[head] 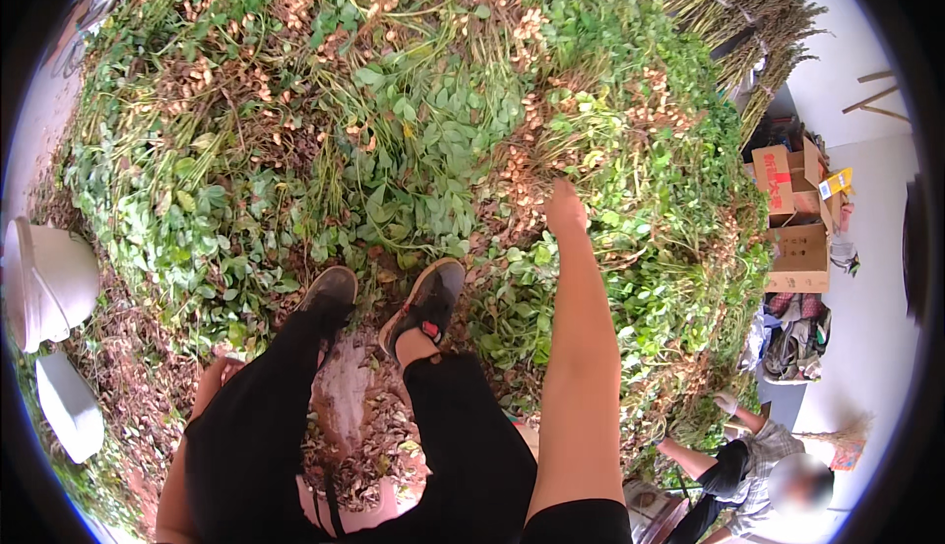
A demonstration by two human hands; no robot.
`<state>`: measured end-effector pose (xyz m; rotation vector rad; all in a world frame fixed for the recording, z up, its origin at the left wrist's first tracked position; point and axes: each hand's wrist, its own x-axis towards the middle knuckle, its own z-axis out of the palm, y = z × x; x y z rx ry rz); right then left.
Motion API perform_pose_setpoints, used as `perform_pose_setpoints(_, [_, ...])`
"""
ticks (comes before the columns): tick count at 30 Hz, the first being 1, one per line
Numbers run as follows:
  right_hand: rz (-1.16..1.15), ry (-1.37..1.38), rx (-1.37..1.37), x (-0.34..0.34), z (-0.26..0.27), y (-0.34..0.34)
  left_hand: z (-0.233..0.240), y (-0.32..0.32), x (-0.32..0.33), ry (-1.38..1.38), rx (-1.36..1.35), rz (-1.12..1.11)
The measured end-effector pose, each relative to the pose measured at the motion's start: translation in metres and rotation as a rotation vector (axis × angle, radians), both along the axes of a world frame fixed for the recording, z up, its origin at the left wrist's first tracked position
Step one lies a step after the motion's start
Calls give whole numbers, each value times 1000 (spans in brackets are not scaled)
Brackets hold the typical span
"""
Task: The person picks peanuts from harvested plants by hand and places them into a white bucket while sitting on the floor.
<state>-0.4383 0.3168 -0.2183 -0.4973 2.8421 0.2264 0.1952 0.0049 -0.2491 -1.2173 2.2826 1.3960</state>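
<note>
A large heap of pulled peanut plants lies before me, green leaves mixed with roots and pale pods. My right hand reaches forward into it, against a tangle of roots and stems. Its fingertips are lost among the roots, so I cannot see whether they grip anything. Close to that hand hangs a cluster of peanut pods. My left hand is low beside my left leg, mostly hidden behind the knee, with only part of its back and fingers showing.
To the left stand a white bucket and a white block-like container. Cardboard boxes and dried plant bundles line the right wall. Another person sits at lower right, beside a bucket. My shoes touch the heap's near edge.
</note>
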Motion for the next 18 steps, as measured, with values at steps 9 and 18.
perform_pose_setpoints(9, [-57, -101, 287, 26, -20, 0, 26, 11, -5, -157, 68, -40])
perform_pose_setpoints(18, [-43, 205, -870, 104, 227, 25, 144, -1, -55, 619, -9, 228])
